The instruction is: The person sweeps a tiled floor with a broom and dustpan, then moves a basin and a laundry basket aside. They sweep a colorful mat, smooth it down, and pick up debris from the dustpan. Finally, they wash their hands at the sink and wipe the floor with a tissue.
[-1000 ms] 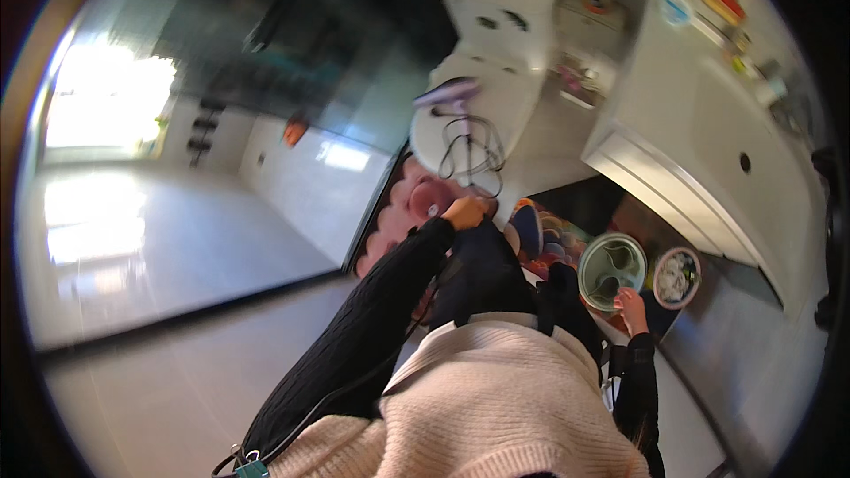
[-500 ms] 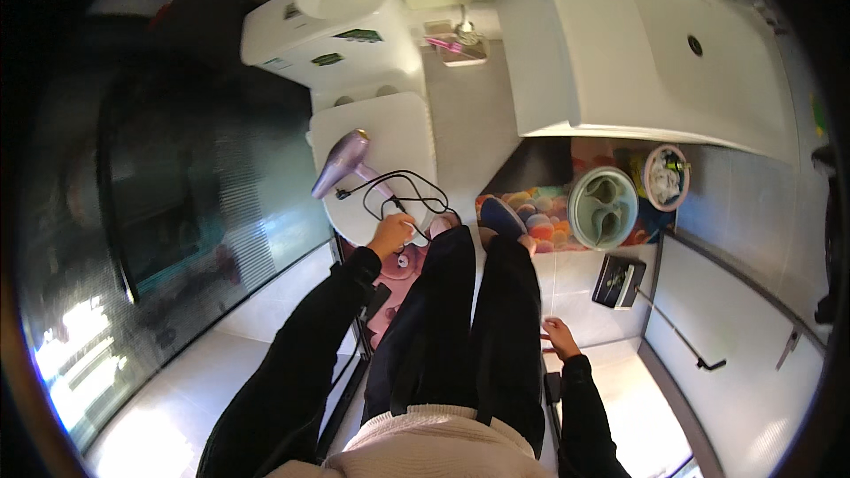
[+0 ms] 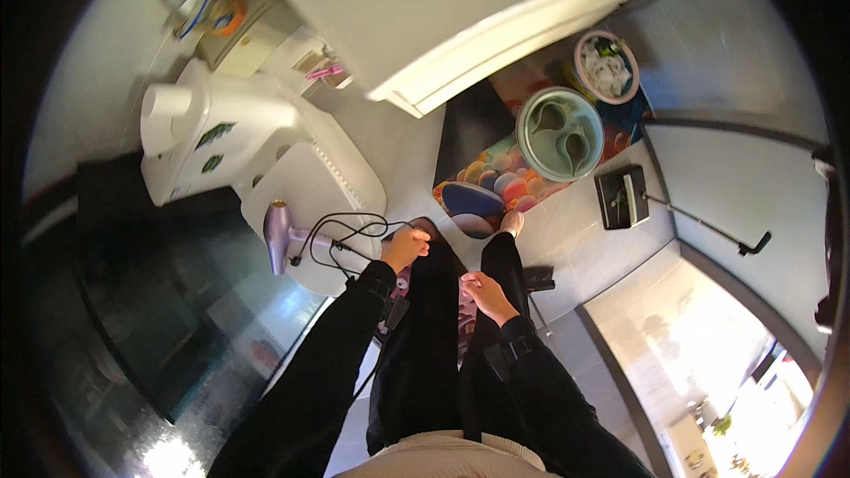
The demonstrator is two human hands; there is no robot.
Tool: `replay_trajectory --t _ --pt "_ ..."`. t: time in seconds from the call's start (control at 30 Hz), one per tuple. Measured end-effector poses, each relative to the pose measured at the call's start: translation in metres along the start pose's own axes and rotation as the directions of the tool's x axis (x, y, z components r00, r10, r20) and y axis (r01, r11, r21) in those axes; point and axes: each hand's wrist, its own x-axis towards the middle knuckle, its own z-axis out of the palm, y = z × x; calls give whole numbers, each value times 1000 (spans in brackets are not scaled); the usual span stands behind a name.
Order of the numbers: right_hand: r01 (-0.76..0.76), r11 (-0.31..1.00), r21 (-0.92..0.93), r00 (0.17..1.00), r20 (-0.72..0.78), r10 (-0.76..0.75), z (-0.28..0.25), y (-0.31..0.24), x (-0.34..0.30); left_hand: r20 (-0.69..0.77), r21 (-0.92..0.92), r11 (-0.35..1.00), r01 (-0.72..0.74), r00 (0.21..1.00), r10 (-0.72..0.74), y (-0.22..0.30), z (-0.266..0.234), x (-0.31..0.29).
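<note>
A purple hair dryer (image 3: pixel 279 235) lies on the closed white toilet lid (image 3: pixel 314 181). Its black cord (image 3: pixel 341 219) runs in loose loops across the lid to my left hand (image 3: pixel 405 250). The fingers of that hand are closed on the cord, above my left leg at the lid's edge. My right hand (image 3: pixel 489 295) is over my right thigh, a short way from the left one. Its fingers are curled together, and I see nothing in them.
A white cabinet (image 3: pixel 496 26) juts out ahead. Beside it stand a pale green bucket (image 3: pixel 560 137) and a pink-rimmed waste bin (image 3: pixel 606 66) on a colourful mat (image 3: pixel 505 181). To the right are a long-handled dustpan (image 3: pixel 620 199) and a dark brush (image 3: pixel 538 279).
My view has swung to the right. My right hand has come inward from beside my leg toward the left hand. The left hand has drawn away from the dryer with the cord.
</note>
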Motion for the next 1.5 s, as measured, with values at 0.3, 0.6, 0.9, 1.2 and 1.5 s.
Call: replay_trajectory --t 0.3,0.6,0.9,1.2,1.5 --pt "148 986 77 978 -161 -134 -36 60 82 4 -116 951 285 958 -287 -10 83 135" --pt "100 984 145 982 -176 -74 -66 110 192 71 162 973 163 982 -176 -134 138 374" --pt "10 706 -709 988 114 101 -30 124 192 34 729 636 -253 942 335 -209 137 484" --pt "47 634 -772 970 186 155 21 115 181 -33 753 577 -316 858 513 -194 138 476" --pt "62 641 -765 975 184 126 40 109 195 -230 822 566 -60 875 427 -169 68 448"
